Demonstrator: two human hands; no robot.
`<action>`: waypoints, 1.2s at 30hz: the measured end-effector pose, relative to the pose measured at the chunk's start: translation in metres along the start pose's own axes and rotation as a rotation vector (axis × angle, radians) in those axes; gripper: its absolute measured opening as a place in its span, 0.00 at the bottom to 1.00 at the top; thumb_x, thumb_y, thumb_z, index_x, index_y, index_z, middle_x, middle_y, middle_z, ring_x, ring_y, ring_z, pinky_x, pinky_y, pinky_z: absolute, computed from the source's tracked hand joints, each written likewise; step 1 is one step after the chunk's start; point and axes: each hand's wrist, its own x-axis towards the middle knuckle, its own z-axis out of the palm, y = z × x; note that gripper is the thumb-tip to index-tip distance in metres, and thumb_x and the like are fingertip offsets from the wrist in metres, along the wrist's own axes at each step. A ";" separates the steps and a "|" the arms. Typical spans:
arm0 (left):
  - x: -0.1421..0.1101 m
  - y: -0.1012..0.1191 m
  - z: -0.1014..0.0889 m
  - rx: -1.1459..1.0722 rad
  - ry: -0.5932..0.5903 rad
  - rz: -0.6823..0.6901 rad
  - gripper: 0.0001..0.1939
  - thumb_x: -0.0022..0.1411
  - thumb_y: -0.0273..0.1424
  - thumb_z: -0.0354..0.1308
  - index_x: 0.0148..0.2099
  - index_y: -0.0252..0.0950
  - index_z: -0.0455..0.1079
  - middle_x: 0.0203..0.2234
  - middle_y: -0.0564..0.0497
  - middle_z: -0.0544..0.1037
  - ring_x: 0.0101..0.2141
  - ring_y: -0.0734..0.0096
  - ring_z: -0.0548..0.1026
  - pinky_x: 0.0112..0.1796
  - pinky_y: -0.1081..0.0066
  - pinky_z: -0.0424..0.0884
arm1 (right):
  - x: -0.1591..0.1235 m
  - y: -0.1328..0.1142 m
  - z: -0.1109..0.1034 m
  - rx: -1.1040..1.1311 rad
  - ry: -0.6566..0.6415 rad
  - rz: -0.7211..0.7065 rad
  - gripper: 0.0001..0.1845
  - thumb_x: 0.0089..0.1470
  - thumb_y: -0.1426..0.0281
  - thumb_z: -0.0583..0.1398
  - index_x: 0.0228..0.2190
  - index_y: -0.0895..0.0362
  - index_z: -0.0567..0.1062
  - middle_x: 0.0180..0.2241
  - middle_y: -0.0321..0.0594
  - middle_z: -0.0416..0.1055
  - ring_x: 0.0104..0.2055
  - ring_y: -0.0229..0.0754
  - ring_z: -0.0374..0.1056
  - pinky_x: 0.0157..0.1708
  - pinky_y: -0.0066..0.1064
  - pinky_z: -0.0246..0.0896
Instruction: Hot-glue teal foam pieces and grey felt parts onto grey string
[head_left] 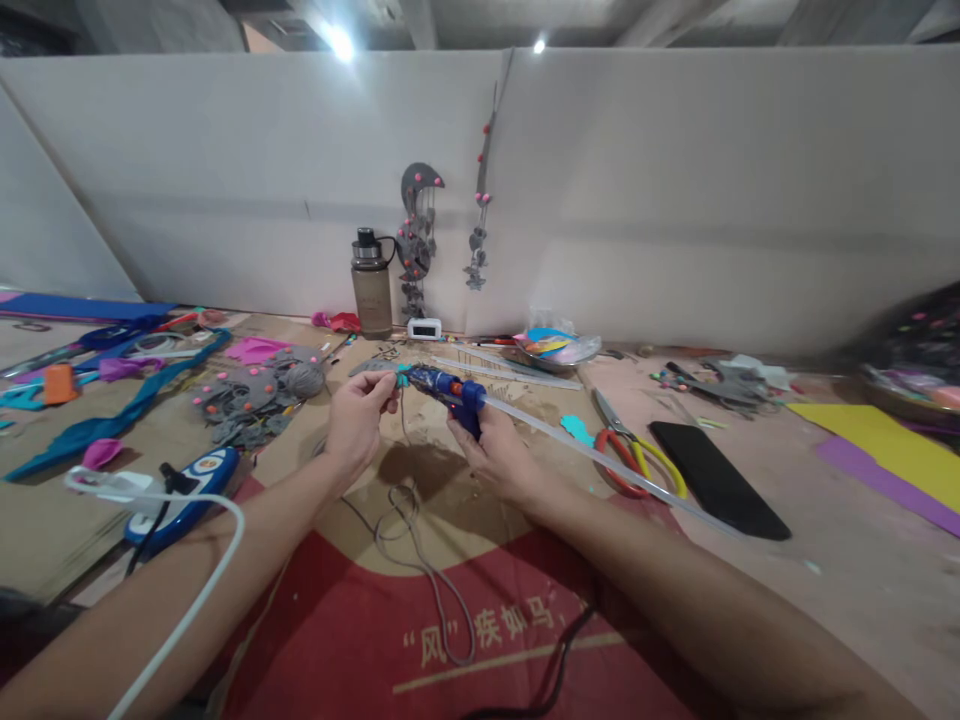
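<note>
Near the middle of the table, my right hand [491, 445] is wrapped round the handle of a blue hot glue gun [465, 396]. A long translucent glue stick [570, 437] sticks out of its back end toward the lower right. My left hand [364, 415] pinches a small turquoise cutout [403, 375], right at the gun's nozzle; whether the two touch I cannot tell. A thin grey cord [409, 520] runs down below the cutout and lies in loops on the cardboard.
Red- and yellow-handled scissors [637, 455] and a black phone [720, 480] lie to the right. A bottle [372, 290] and a small white clock [424, 329] stand at the back. Grey felt pieces [259, 390] and a blue power strip [182, 497] are on the left.
</note>
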 end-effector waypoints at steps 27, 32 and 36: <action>-0.001 0.000 0.001 -0.003 -0.020 -0.004 0.09 0.45 0.32 0.65 0.27 0.31 0.70 0.18 0.54 0.69 0.19 0.80 0.63 0.22 0.76 0.58 | -0.001 0.000 -0.002 0.015 -0.014 0.054 0.11 0.57 0.66 0.51 0.40 0.55 0.67 0.35 0.45 0.71 0.36 0.45 0.67 0.38 0.38 0.64; -0.001 0.000 0.002 -0.004 -0.013 -0.002 0.09 0.45 0.32 0.65 0.27 0.31 0.70 0.18 0.54 0.69 0.19 0.80 0.63 0.21 0.76 0.57 | -0.001 -0.002 -0.002 0.013 -0.013 0.030 0.11 0.57 0.67 0.50 0.41 0.57 0.67 0.36 0.46 0.71 0.38 0.46 0.67 0.39 0.38 0.63; -0.001 -0.002 0.001 -0.009 -0.022 -0.006 0.09 0.45 0.31 0.65 0.27 0.31 0.70 0.18 0.53 0.70 0.19 0.80 0.64 0.21 0.76 0.57 | 0.000 0.001 -0.001 0.017 -0.006 0.037 0.12 0.57 0.66 0.51 0.42 0.55 0.66 0.37 0.45 0.71 0.38 0.46 0.68 0.40 0.38 0.63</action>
